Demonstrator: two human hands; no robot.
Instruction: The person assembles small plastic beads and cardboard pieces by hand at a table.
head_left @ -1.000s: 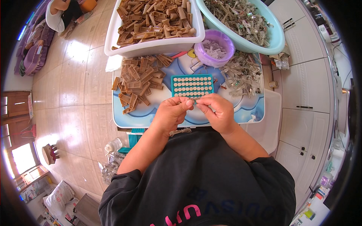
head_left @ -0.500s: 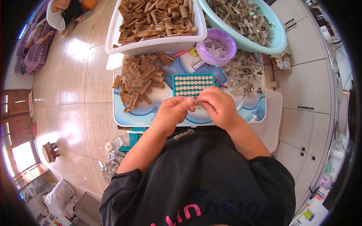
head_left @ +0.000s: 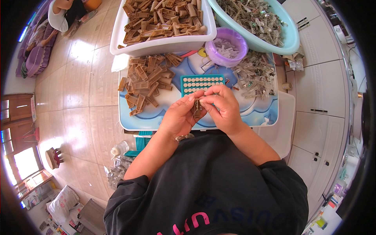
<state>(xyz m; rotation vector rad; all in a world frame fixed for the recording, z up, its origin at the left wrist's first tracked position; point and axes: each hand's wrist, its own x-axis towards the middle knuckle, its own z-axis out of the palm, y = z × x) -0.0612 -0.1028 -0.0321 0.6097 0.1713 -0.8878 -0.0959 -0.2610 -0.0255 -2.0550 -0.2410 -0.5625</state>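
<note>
A small narrow brown plastic piece lies upright in the fingers of my left hand, which is closed around it over the table's near edge. My right hand pinches at the top end of that piece; whatever is between its thumb and finger is too small to make out. A small clear strand hangs by my left wrist. Just beyond my fingertips lies a teal tray with rows of round cream-coloured pieces, its near part hidden by my hands.
Loose brown plastic casings lie at the table's left, under a white tub of more. At right are a heap of small clear parts, a purple bowl of white strips and a light blue basin.
Both hands have risen slightly away from my body. My left palm has turned upward, bringing the brown piece into view. The clear strand now lies nearer my left wrist.
</note>
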